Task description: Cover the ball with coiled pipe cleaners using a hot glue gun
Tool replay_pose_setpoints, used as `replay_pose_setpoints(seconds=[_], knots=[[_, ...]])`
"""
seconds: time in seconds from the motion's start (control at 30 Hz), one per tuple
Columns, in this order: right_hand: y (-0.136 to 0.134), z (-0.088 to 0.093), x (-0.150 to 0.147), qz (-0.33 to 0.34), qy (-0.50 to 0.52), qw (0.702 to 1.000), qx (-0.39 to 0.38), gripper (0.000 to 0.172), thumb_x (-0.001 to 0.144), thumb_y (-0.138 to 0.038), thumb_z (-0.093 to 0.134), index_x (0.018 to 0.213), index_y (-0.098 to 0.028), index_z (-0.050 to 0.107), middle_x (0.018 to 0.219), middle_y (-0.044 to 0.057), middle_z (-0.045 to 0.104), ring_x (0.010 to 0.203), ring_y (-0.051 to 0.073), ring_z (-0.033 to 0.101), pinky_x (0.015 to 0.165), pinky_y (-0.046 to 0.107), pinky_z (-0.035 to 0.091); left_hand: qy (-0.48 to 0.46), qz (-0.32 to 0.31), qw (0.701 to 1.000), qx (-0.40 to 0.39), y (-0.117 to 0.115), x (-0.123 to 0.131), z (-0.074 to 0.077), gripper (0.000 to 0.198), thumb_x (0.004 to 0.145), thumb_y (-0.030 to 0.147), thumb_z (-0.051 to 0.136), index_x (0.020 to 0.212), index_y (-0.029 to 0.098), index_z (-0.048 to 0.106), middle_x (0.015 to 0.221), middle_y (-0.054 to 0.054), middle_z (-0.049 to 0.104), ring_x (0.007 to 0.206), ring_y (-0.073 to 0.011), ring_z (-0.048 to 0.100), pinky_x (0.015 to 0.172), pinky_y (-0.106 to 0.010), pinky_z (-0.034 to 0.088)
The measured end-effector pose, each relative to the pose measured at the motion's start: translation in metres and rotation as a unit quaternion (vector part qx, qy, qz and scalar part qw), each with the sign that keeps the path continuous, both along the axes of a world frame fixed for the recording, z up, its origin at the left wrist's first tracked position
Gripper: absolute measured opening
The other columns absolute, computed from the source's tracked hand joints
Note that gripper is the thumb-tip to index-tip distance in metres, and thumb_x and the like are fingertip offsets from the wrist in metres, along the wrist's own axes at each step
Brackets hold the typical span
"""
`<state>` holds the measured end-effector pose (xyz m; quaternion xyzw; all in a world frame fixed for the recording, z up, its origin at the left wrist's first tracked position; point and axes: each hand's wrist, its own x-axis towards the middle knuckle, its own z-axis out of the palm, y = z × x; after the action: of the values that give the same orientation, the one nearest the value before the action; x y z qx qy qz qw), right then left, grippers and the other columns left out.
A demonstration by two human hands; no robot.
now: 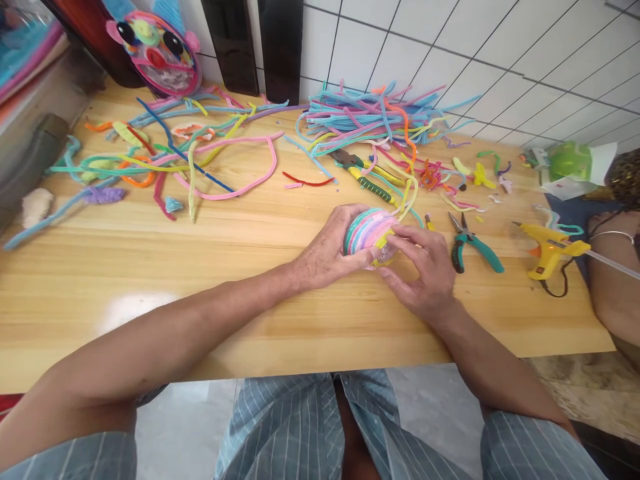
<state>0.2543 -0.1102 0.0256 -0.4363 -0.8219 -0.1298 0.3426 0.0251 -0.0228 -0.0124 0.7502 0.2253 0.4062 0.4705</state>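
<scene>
Between my two hands, just above the wooden table, is a rounded ball (369,228) wrapped in rows of pipe cleaners in teal, pink, lilac and yellow. My left hand (334,248) grips its left side, thumb across the front. My right hand (423,270) is at the right side, fingertips touching the yellow rows near a clear-looking patch; whether they pinch a strand is hard to make out. Loose pale yellow pipe cleaner ends (411,193) rise from the top of the ball. Beyond it lie green-and-yellow handled pliers (367,180).
Teal-handled pliers (475,247) and a yellow glue gun (553,248) lie to the right, near another person's arm (615,267). A heap of pipe cleaners (360,120) is by the wall. Loose strands (200,160) spread over the left. A decorated face figure (157,53) stands behind.
</scene>
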Motion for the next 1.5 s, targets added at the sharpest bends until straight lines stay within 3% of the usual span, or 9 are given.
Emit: replay_pose_setpoints(seconds=[0.17,0.43,1.0,1.27,1.5], knots=[[-0.001,-0.005,-0.003,-0.012,-0.007,1.0,0.007,0.06,0.102,-0.036,0.081,0.158,-0.033,0.059,0.138,0.013,0.079,0.121,0.033,0.08,0.098,0.053,0.065,-0.004,0.006,1.0,-0.027,-0.004,0.002,-0.003,0.072,0.104,0.066,0.069,0.154,0.022,0.045,0.16,-0.022,0.057,0.154,-0.0367,0.059,0.133,-0.059,0.052],[0.0,-0.006,-0.005,0.003,0.026,1.0,0.007,0.062,0.101,-0.035,0.084,0.159,-0.03,0.062,0.138,0.013,0.08,0.12,0.031,0.079,0.095,0.048,0.064,-0.019,0.018,0.999,-0.047,-0.008,0.003,-0.002,0.067,0.101,0.057,0.077,0.148,0.023,0.044,0.154,-0.019,0.06,0.145,-0.033,0.065,0.125,-0.053,0.056],[0.006,-0.005,-0.007,0.013,0.024,0.999,0.046,0.04,0.104,-0.03,0.08,0.143,-0.027,0.069,0.123,0.011,0.083,0.113,0.029,0.079,0.096,0.046,0.062,0.009,0.042,0.999,-0.007,-0.005,-0.003,-0.002,0.075,0.099,0.077,0.072,0.143,0.023,0.043,0.145,-0.015,0.062,0.136,-0.0304,0.066,0.118,-0.05,0.06],[0.006,-0.006,-0.013,0.014,0.023,0.998,0.048,0.042,0.106,-0.031,0.078,0.147,-0.024,0.068,0.128,0.015,0.082,0.117,0.031,0.08,0.098,0.048,0.065,0.018,0.032,0.998,-0.059,-0.003,-0.007,0.003,0.081,0.097,0.085,0.068,0.141,0.023,0.042,0.145,-0.016,0.059,0.135,-0.0306,0.065,0.117,-0.05,0.059],[0.006,-0.008,-0.011,0.013,0.023,0.999,0.034,0.052,0.105,-0.035,0.08,0.153,-0.026,0.065,0.133,0.014,0.079,0.12,0.032,0.077,0.099,0.05,0.065,0.02,0.027,0.997,-0.073,0.0,-0.008,0.012,0.072,0.102,0.085,0.06,0.137,0.024,0.046,0.141,-0.013,0.062,0.13,-0.0285,0.066,0.114,-0.048,0.059]])
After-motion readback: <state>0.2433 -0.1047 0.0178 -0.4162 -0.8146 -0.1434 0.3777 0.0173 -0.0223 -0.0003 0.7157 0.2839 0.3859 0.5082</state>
